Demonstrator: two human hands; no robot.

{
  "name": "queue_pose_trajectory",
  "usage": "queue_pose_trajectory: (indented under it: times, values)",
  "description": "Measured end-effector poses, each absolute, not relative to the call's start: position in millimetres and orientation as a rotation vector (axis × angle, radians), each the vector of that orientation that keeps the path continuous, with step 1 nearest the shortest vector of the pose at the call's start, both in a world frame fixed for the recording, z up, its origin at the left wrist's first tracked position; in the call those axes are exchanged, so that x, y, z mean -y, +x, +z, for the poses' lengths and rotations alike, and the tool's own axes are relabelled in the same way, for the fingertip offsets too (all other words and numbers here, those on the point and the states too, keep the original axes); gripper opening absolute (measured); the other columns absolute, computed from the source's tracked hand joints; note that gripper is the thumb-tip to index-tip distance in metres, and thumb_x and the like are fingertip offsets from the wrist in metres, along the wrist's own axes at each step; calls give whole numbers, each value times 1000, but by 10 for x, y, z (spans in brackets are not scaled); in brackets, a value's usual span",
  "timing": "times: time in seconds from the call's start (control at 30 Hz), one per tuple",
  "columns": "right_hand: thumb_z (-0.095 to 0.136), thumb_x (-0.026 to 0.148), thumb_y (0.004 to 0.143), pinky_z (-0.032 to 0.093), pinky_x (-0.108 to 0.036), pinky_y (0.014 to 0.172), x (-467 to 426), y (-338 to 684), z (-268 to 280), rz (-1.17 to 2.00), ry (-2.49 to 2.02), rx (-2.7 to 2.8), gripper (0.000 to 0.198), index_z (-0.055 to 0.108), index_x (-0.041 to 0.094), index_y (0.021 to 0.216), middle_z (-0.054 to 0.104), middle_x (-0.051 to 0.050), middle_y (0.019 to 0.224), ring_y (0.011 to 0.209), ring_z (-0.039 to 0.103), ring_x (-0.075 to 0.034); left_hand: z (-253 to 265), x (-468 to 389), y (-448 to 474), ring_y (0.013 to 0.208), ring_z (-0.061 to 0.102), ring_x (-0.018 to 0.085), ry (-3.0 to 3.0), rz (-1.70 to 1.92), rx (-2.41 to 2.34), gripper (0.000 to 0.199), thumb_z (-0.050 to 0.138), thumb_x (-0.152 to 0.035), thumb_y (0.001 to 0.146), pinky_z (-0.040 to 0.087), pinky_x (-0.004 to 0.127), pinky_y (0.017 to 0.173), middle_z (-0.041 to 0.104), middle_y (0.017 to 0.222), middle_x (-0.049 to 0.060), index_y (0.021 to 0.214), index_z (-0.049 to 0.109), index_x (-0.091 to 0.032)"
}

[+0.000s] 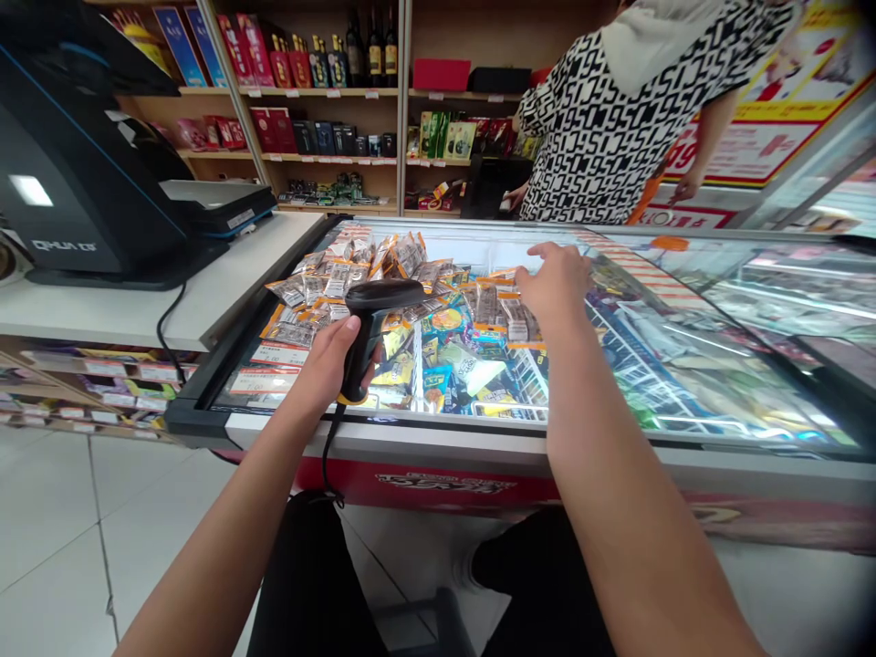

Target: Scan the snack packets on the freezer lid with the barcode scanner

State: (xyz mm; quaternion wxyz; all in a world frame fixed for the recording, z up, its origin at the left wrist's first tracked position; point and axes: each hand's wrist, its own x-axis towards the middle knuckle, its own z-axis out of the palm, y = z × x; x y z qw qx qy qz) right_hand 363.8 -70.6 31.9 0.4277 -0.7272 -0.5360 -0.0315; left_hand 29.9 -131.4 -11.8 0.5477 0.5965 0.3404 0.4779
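Observation:
In my left hand [332,360] is a black handheld barcode scanner [360,342], its handle wrapped by my fingers and its head pointing right. A cord hangs from the handle's base. My right hand [557,285] is over the freezer's glass top, fingers spread, with nothing seen in it. Just left of that hand lie several small clear packets with orange edges [485,301]; I cannot tell whether a fingertip touches one. A bigger heap of the same packets [342,274] spreads behind and left of the scanner.
The chest freezer [438,433] holds colourful bags [455,365] and wire baskets under its glass. To the left, a counter [205,315] carries a dark checkout machine [88,182]. Behind the freezer stand a person in a patterned shirt [609,128] and stocked shelves [315,91].

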Motion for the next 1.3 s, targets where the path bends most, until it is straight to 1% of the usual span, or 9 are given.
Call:
queue_pose_trajectory:
  times: [0.07,0.13,0.17,0.3,0.5,0.67,0.93,1.17,1.3]
  values:
    - [67,28,89,47,-57,107,677,3419,270,-6,-1696,1456,22,72,20,109,70,-18,121,122,61,-41,-114,1319,298,40,50,11,1414,1126,-814,54,55,-70,96,36,25,39,61,60,1,78,60,-19]
    - [62,33,94,54,-48,96,640,3143,193,298,-1556,1548,28,72,21,117,75,-12,105,101,70,-32,-108,1323,300,40,50,11,1417,1123,-807,53,55,-69,96,36,25,40,61,61,1,79,59,-19]
    - [63,33,94,55,-45,93,621,3011,146,421,-1516,1602,31,72,20,120,75,-12,106,98,71,-30,-105,1324,302,40,51,11,1417,1125,-802,52,55,-68,96,37,25,40,62,63,2,79,59,-19]
    - [63,30,95,55,-41,93,543,2702,-25,594,-1502,1725,48,67,18,142,77,-12,114,102,72,-29,-104,1318,309,42,52,10,1417,1137,-794,50,56,-66,96,38,25,41,68,71,3,81,58,-19]
    - [59,24,95,53,-39,103,410,2730,-127,570,-1422,1577,28,76,16,116,78,-13,123,113,71,-26,-117,1306,305,42,52,9,1420,1131,-795,48,56,-66,96,43,25,43,69,74,3,83,59,-19]
    - [60,29,96,53,-38,101,344,2759,-203,504,-1401,1543,21,74,17,106,80,-13,115,105,72,-25,-100,1322,314,42,51,10,1417,1136,-818,51,58,-68,94,43,25,42,68,73,3,82,58,-19]
    - [74,28,84,57,-39,91,353,3084,-164,594,-1423,1436,14,69,18,92,76,-10,97,95,71,-24,-88,1332,309,40,51,10,1417,1133,-824,51,59,-68,94,40,25,39,68,70,3,80,58,-19]
    - [88,26,70,59,-36,78,405,3558,-67,881,-1329,1153,47,60,24,108,68,2,84,80,71,-19,-81,1345,324,41,52,10,1404,1126,-834,52,58,-67,94,38,25,39,64,68,3,78,61,-18]
    - [90,31,68,58,-36,81,375,3448,-69,900,-1280,1234,44,65,21,102,73,-2,90,84,70,-19,-79,1352,321,42,52,10,1397,1117,-821,53,56,-68,94,39,25,40,64,68,3,78,61,-18]
